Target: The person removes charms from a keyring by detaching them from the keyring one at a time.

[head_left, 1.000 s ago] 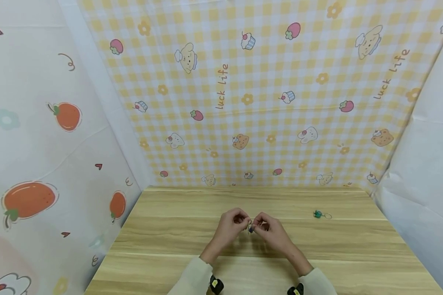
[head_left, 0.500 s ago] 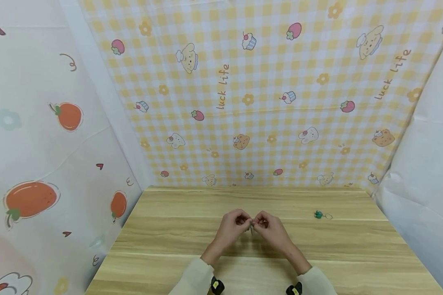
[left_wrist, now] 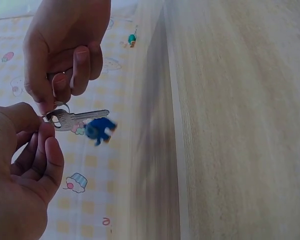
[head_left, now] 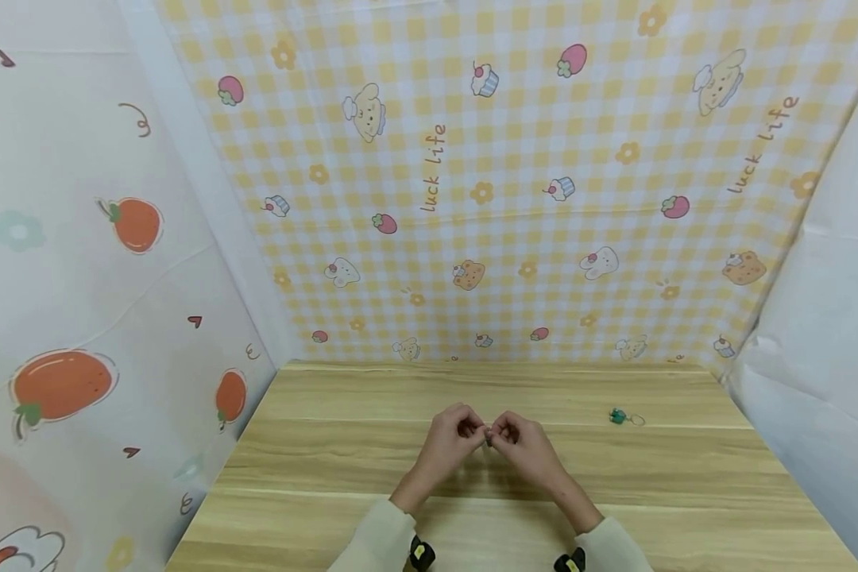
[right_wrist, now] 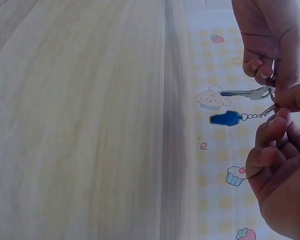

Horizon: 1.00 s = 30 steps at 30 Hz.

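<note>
My left hand and right hand meet fingertip to fingertip over the middle of the table. Both pinch a small metal key ring between thumb and fingers. A silver key hangs from the ring, its toothed blade pointing away from the fingers. Beside it dangles a small blue figure charm on a short chain. Fingertips hide part of the ring. In the head view, the key and charm show only as a small dark bit between the hands.
A green figure charm with its own metal ring lies on the wood-grain table, right of the hands. A yellow checked cloth hangs behind the table, with white printed sheets at the sides.
The hands have drawn slightly closer together at the fingertips. The key and blue charm between them have swung and turned. The green charm stays where it lies.
</note>
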Tool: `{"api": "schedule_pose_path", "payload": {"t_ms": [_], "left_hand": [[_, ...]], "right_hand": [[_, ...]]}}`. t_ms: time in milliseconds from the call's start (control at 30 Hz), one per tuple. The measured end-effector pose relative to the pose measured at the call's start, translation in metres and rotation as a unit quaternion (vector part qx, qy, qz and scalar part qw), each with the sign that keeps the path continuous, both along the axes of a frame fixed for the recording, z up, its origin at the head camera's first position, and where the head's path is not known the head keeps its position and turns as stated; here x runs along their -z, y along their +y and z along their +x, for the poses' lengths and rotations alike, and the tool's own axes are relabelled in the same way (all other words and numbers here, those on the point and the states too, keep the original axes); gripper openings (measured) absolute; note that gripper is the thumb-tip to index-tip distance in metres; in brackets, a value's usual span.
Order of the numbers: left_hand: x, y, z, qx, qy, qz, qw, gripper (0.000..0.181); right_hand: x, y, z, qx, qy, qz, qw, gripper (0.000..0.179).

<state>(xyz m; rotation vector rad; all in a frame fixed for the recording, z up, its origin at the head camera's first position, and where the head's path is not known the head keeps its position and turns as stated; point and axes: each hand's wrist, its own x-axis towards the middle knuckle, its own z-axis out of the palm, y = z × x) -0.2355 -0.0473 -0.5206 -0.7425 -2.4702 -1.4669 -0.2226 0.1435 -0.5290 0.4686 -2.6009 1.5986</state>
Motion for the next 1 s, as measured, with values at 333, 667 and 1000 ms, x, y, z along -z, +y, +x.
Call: {"api": "schedule_pose_path", "payload": {"t_ms": [333,667,1000], "left_hand": [[0.002,0.0,-0.001,-0.008,-0.003,0.009,0.9999,0.013],[0.003,-0.007,-0.004,-0.032,-0.017,0.023,0.9991,0.013],[0.001,-0.009,-0.004,-0.026,-0.042,0.045,0.9978,0.006]], "right_hand": [[0.002,0.004,0.002,-0.035,0.022,-0.027,0.9988,0.006],[0.003,0.008,0.005,-0.058,0.021,-0.064,0.996,0.006],[0.0,0.015,0.004,-0.029,0.023,-0.055,0.9978,0.005]]}}
